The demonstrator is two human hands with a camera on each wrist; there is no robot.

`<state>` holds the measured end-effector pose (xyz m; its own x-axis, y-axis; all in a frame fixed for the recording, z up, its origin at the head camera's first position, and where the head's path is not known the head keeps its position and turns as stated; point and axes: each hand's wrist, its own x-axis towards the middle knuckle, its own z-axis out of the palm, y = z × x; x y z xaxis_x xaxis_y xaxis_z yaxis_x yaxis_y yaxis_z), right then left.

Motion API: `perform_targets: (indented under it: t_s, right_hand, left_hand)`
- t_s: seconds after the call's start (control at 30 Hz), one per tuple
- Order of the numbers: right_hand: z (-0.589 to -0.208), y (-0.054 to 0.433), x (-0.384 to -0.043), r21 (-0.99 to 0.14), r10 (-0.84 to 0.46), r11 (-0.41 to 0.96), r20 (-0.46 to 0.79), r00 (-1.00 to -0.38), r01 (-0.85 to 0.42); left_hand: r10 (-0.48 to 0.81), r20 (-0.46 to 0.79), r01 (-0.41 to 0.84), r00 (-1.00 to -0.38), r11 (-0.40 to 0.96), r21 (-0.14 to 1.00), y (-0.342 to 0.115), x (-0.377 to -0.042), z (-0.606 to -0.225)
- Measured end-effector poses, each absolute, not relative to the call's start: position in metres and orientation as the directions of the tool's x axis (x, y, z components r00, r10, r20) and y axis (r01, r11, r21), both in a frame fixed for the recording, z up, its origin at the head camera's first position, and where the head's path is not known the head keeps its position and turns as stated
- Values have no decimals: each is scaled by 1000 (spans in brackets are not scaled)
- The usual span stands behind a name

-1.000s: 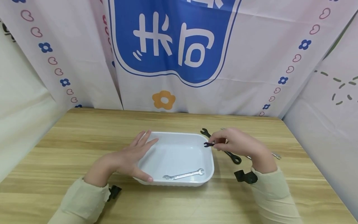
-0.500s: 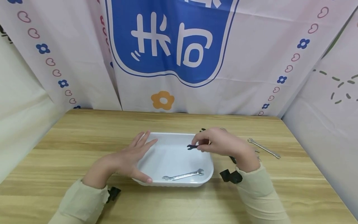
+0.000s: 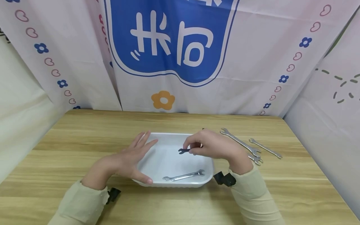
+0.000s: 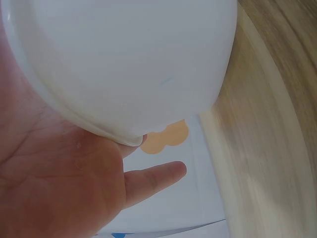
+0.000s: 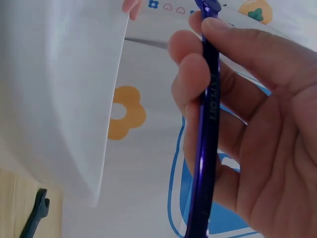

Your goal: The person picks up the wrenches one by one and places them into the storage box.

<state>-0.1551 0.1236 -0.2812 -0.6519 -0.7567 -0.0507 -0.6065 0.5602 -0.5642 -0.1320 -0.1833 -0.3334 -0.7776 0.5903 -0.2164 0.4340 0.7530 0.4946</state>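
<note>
Where right fingers (image 5: 190, 74) pinch, dark wrench (image 5: 208, 134), one end jutting beyond

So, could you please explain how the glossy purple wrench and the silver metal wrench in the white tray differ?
The right hand holds the glossy purple wrench; the silver metal wrench lies in the white tray. The purple one is dark, the silver one bright. Both have a forked open end.
</note>
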Motion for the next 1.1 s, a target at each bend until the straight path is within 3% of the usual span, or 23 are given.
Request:
perform_targets:
  t_s: [0.47, 0.8, 1.1]
  right_hand:
    - [-276, 121, -146, -568, -813, 484, -10, -583, -666]
    - [-277, 115, -143, -575, -871, 373, 54, -488, -729]
    - [-285, 110, -148, -658, -865, 384, -11, -501, -648]
  left_hand:
    - [585, -216, 436, -782, 760, 482, -185, -131, -333]
    - [580, -217, 429, -785, 763, 484, -184, -132, -334]
    - [586, -220, 434, -780, 760, 484, -184, -133, -334]
